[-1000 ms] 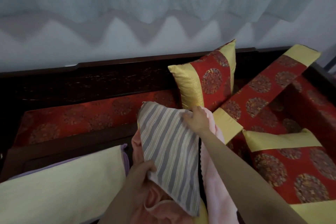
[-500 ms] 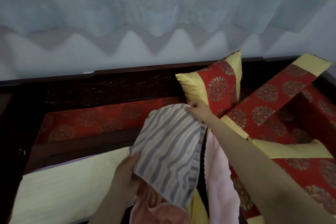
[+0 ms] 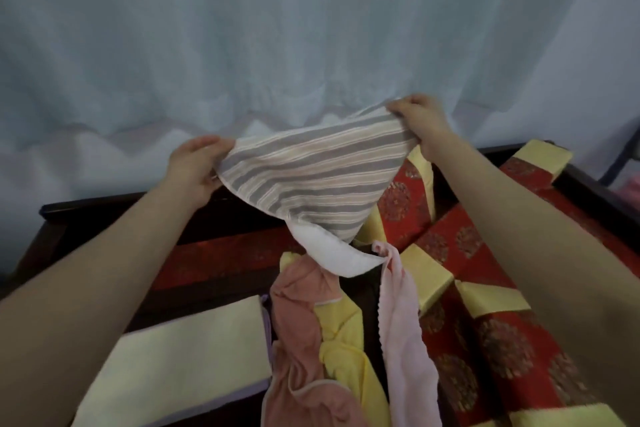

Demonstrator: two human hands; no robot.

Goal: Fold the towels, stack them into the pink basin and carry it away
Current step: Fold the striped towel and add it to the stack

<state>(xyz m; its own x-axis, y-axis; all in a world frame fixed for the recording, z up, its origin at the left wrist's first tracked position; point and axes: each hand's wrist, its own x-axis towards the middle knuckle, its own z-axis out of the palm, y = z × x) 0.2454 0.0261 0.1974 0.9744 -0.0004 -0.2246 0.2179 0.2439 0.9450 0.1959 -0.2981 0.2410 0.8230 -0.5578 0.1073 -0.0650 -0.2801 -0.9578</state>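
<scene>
I hold a grey and cream striped towel (image 3: 311, 177) up in the air, stretched between both hands, its white underside hanging down in a point. My left hand (image 3: 195, 170) grips its left corner and my right hand (image 3: 420, 121) grips its upper right corner. Below it lies a heap of loose towels: a salmon pink one (image 3: 298, 329), a yellow one (image 3: 346, 357) and a pale pink one (image 3: 401, 322). A folded pale yellow towel (image 3: 180, 360) with a lilac edge lies flat at the lower left. No pink basin is in view.
A dark wooden bench (image 3: 104, 208) with a red patterned seat cushion (image 3: 221, 260) runs across the middle. Red and gold pillows (image 3: 485, 322) crowd the right side. A pale sheer curtain (image 3: 311, 28) hangs behind.
Both hands have lifted the striped towel off the heap and pulled its corners apart, spreading it wide at chest height. My view has tilted upward.
</scene>
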